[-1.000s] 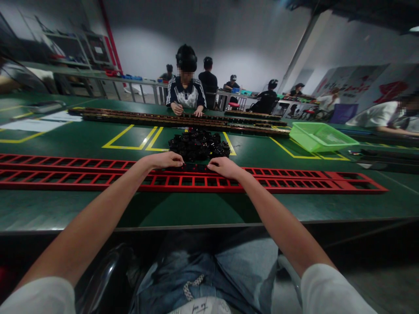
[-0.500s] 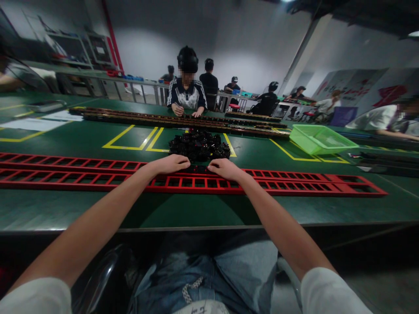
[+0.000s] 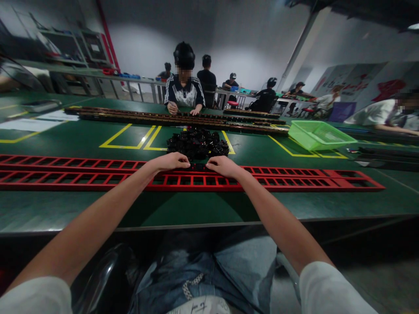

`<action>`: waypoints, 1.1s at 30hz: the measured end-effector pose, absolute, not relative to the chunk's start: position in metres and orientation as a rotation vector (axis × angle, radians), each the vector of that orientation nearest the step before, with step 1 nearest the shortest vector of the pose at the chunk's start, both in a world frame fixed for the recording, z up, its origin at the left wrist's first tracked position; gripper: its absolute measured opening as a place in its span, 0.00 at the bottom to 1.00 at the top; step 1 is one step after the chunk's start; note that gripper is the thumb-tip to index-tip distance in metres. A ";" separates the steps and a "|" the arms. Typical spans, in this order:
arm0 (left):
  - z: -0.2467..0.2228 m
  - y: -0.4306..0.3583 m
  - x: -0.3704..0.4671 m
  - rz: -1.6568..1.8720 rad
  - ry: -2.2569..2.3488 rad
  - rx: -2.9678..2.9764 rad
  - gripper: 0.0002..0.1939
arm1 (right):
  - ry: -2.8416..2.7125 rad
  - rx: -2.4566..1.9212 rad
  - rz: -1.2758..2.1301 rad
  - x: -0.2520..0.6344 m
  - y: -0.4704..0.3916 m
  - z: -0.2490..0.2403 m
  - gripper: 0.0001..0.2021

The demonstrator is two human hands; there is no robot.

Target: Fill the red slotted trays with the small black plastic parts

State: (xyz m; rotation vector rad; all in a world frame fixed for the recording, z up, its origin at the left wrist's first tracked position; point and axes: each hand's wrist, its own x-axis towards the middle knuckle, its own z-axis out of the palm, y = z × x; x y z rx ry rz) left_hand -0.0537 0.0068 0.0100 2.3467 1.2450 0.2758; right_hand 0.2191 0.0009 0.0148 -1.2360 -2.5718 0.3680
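The left hand [image 3: 175,162] and right hand [image 3: 223,166] are level with each other, a narrow gap between them, each with thumb and fingers drawn close together at one end of a small dark piece [image 3: 198,167]; whether they grip it or only press on it, I cannot tell. That piece lies at the far row of a long red rack [image 3: 350,184], whose two ladder-like rows of openings run across the tabletop [image 3: 203,209] from the left edge of view to well right of the hands. Just beyond the piece sits a heap of black parts [image 3: 196,144], too tangled to tell one from another. Yellow lines mark the green surface around the heap. Farther off, a bundle of long dark strips [image 3: 137,116] stretches crosswise, with a light green basket [image 3: 322,135] near its right end and white sheets [image 3: 32,122] near its left. Behind the strips a co-worker [image 3: 185,91] in a dark and white top bends over them, both hands close to the strips. More people sit in the background.
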 end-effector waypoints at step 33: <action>-0.010 0.016 -0.078 0.520 1.959 2.416 0.24 | -2.568 -1.273 0.400 0.219 -0.001 0.018 0.14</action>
